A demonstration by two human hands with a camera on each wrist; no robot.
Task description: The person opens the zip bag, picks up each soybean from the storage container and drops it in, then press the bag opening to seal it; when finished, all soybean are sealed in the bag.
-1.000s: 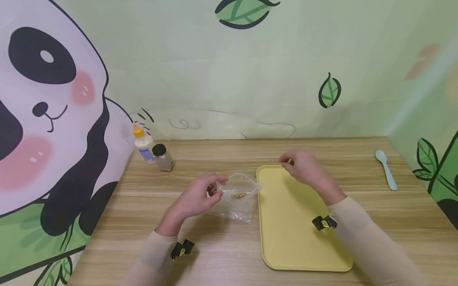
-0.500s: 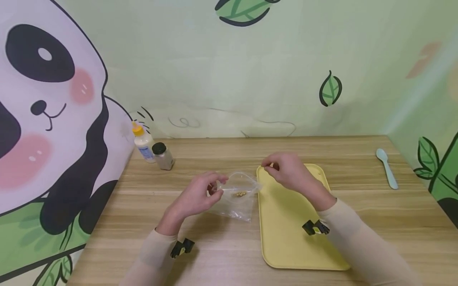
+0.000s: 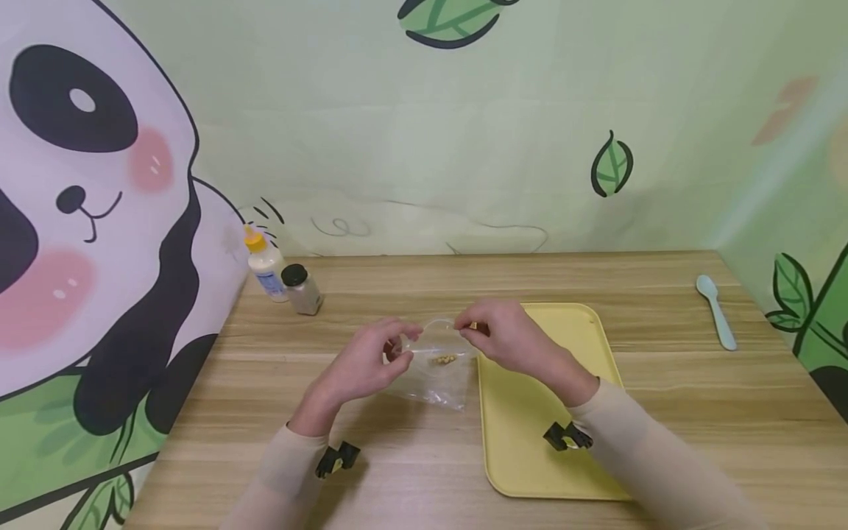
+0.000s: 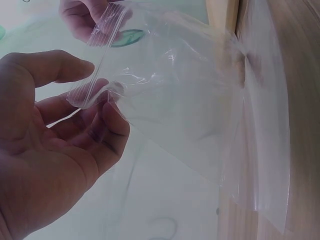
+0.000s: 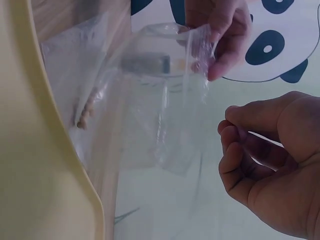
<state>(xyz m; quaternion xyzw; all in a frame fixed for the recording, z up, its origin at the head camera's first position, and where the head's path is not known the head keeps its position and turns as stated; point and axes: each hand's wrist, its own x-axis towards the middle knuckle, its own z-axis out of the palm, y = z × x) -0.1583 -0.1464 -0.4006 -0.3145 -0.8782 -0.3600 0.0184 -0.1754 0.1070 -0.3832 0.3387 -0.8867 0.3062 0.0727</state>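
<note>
My left hand (image 3: 364,358) grips the rim of a clear zip bag (image 3: 430,390), fingers curled at its zip strip, holding the mouth spread in a round opening. Small tan bean-like pieces (image 3: 444,360) lie low in the bag, clearer in the right wrist view (image 5: 86,110). My right hand (image 3: 506,335) is at the right side of the bag's mouth, over the tray's left back corner. Its thumb and index fingertips are pressed together, the other fingers curled. I cannot tell whether something small is between them. The yellow tray (image 3: 550,434) lies flat under that forearm.
One small speck (image 3: 592,320) shows at the tray's back right corner. A light blue spoon (image 3: 717,313) lies at the far right. At the back left stand a white bottle with an orange cap (image 3: 266,272) and a black-lidded jar (image 3: 302,291). A painted wall (image 3: 411,147) rises behind.
My right hand has moved left and nearer, from the tray's back edge to the bag's mouth, fingertips still together. My left hand and the bag stay in place.
</note>
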